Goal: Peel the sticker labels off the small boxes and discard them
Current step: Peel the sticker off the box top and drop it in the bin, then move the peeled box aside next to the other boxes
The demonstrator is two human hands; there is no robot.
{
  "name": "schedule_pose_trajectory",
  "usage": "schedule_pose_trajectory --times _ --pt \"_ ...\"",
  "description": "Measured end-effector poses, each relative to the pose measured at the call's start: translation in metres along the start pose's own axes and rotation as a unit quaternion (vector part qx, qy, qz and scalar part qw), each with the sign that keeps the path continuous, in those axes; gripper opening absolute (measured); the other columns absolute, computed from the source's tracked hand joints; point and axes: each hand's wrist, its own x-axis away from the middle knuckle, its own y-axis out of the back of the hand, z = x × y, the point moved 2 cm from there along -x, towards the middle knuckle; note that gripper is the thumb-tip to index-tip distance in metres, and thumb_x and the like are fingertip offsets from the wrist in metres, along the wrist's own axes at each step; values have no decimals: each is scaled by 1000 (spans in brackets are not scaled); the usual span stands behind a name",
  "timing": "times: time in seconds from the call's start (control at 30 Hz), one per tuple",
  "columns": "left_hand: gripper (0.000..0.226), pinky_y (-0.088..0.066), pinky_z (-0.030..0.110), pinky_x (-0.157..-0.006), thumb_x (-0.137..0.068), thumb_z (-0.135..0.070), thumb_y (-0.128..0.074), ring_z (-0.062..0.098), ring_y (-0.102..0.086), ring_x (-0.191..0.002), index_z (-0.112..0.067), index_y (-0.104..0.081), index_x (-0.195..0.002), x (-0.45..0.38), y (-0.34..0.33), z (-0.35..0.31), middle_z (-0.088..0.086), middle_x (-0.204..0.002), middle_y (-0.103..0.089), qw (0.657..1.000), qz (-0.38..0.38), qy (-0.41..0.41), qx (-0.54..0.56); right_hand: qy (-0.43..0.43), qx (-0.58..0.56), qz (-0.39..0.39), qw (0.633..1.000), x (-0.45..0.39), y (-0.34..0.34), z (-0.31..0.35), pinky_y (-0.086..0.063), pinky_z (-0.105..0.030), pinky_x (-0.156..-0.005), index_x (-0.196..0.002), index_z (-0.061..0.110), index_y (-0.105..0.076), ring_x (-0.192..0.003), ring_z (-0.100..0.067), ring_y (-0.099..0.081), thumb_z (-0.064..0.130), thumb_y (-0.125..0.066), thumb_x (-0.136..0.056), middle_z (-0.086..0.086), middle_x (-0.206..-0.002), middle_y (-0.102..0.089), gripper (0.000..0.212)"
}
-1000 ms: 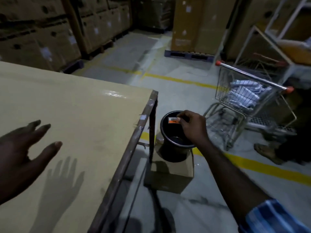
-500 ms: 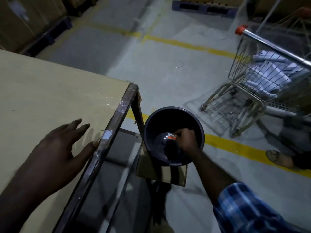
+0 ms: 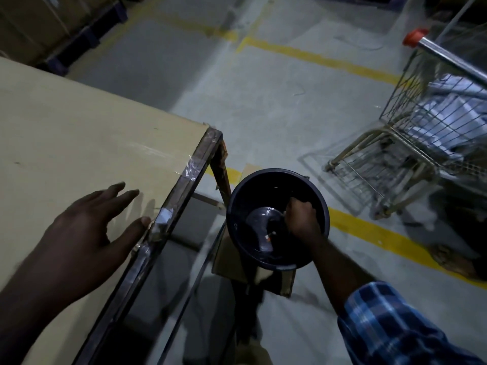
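sticker label (image 3: 269, 236) lies in black bucket (image 3: 238, 196); curled right hand (image 3: 301, 219) inside, grip unclear

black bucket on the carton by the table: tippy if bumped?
Probably. The black bucket looks like thin plastic, nearly empty, so likely light. It sits on a small cardboard carton with its rim overhanging, so a push from the right hand could tip it.

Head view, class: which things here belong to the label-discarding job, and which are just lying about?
Belongs to the job:
right hand, reaching into the bucket
black bucket
small sticker scrap at its bottom

Lying about:
table, left hand resting on it
shopping cart
cardboard box under the bucket
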Motion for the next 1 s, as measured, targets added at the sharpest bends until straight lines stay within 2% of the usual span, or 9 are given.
schedule_pose_trajectory --times 0.07,0.17,0.27,0.33,0.47,0.6,0.73,0.83,1.0 --pt "38 -43 47 -99 -79 -70 -41 22 -44 -132 -72 -34 -116 1 1 0 -34 -137 -28 1000 -4 -7 -9 5 -26 -22 999 0 7 6 -48 -42 -71 -96 8 -56 -94 -44 -63 24 -56 -92 -23 -96 -66 16" --pt "40 -44 48 -99 -79 -68 -42 23 -48 -128 -66 -37 -118 6 7 -2 -19 -142 -37 1000 -10 -2 -12 19 -81 -63 995 6 26 25 -49 -40 -72 -90 13 -58 -89 -40 -64 35 -60 -90 -19 -90 -68 22" --pt "52 -47 48 -90 -80 -62 -47 27 -52 -124 -45 -52 -129 15 15 -2 -4 -146 -44 999 -20 23 -32 50 -132 -114 983 22 51 59 -49 -39 -72 -85 16 -61 -87 -38 -64 39 -58 -90 -14 -85 -70 23" --pt "58 -47 47 -88 -81 -55 -51 29 -55 -121 -29 -55 -133 24 25 -2 0 -146 -46 998 -31 30 -46 84 -163 -152 971 40 72 92 -49 -38 -73 -86 16 -62 -88 -36 -64 39 -59 -89 -12 -84 -71 23" --pt "58 -41 39 -95 -86 -51 -61 36 -62 -107 -21 -55 -135 52 59 4 3 -147 -45 996 -68 37 -48 189 -230 -215 930 93 112 176 -49 -35 -72 -85 17 -64 -81 -30 -66 35 -64 -87 -3 -78 -71 17" --pt "57 -30 29 -102 -88 -40 -62 34 -58 -113 -22 -49 -140 100 110 23 0 -152 -39 989 -128 59 -41 333 -268 -233 873 172 128 274 -51 -36 -74 -83 19 -63 -69 -17 -65 35 -66 -85 7 -72 -66 16" --pt "56 -31 30 -105 -91 -44 -57 25 -51 -126 -23 -47 -142 174 172 56 -1 -152 -38 972 -216 72 -52 456 -290 -207 815 272 118 366 -53 -37 -72 -88 16 -65 -76 -15 -66 35 -63 -87 4 -80 -70 19" --pt "63 -33 32 -108 -85 -50 -47 18 -41 -135 -23 -47 -142 246 218 93 -1 -151 -40 952 -282 95 -74 524 -298 -163 781 353 98 428 -54 -41 -74 -94 16 -65 -80 -17 -67 37 -59 -90 2 -88 -71 22" --pt "63 -30 37 -111 -86 -49 -43 21 -36 -139 -21 -45 -143 378 275 158 2 -151 -40 911 -352 182 -120 605 -285 -68 740 478 47 509 -53 -41 -76 -103 18 -64 -85 -16 -66 39 -52 -93 3 -98 -72 26"
